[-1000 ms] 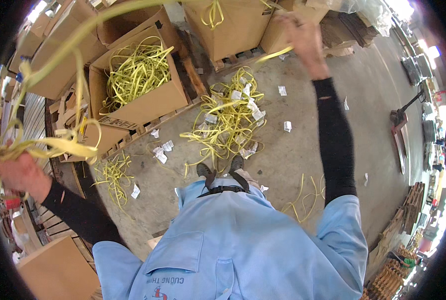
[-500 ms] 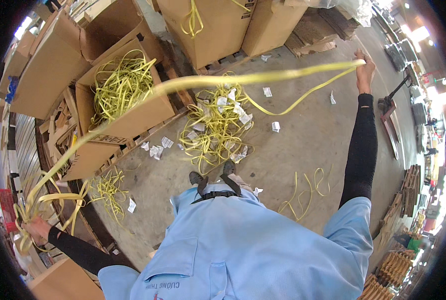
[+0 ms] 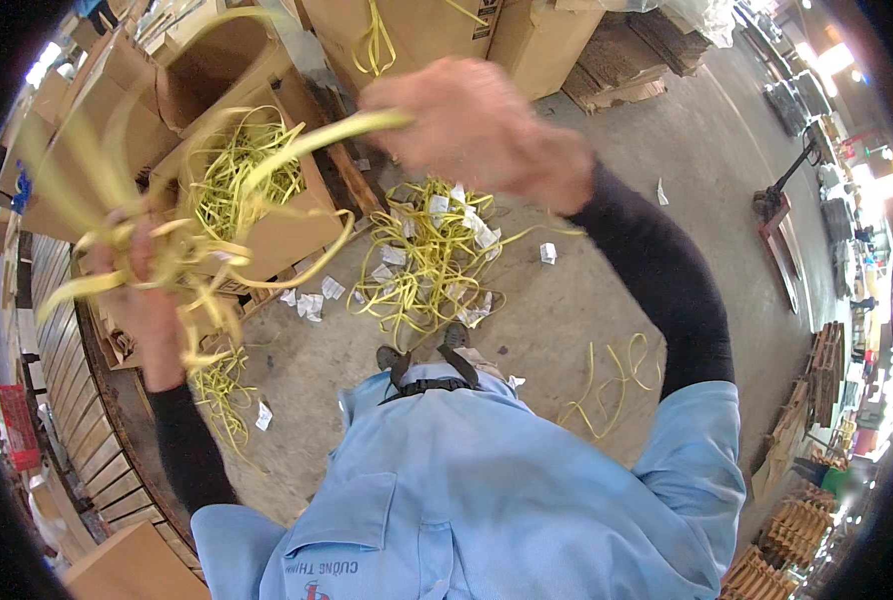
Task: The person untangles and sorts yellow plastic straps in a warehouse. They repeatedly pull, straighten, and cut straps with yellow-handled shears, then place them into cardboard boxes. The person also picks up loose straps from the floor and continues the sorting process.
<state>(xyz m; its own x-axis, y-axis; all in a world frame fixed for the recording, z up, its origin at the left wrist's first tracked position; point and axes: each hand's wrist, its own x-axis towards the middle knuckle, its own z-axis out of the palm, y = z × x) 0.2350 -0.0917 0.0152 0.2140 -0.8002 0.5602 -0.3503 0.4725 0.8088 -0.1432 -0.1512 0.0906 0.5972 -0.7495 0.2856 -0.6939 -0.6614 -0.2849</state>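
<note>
My left hand [image 3: 155, 315], at the left and smeared by motion, is closed around a loose bundle of yellow strapping bands [image 3: 202, 250]. Loops stick out on all sides of the fist and partly hide it. My right hand [image 3: 467, 130] is raised in front of the large cartons, also blurred. It grips the end of a yellow strapping band [image 3: 337, 132] that runs left toward the bundle. Below the hands, a tangled pile of yellow strapping [image 3: 422, 270] mixed with crumpled white paper lies on the floor, just beyond my shoes.
An open carton [image 3: 292, 235] at left holds more yellow strapping [image 3: 252, 185]. Tall cartons [image 3: 407, 50] stand on pallets at the back. A roller conveyor [image 3: 92, 430] runs along the left. A pallet jack [image 3: 779, 235] stands at right. Loose straps [image 3: 607, 395] and paper scraps [image 3: 549, 253] lie on the concrete.
My right hand has swung in from the far right to the upper middle, bringing its strap end. My left hand has come up and inward with the bundle. The stretched strap has slackened into loops.
</note>
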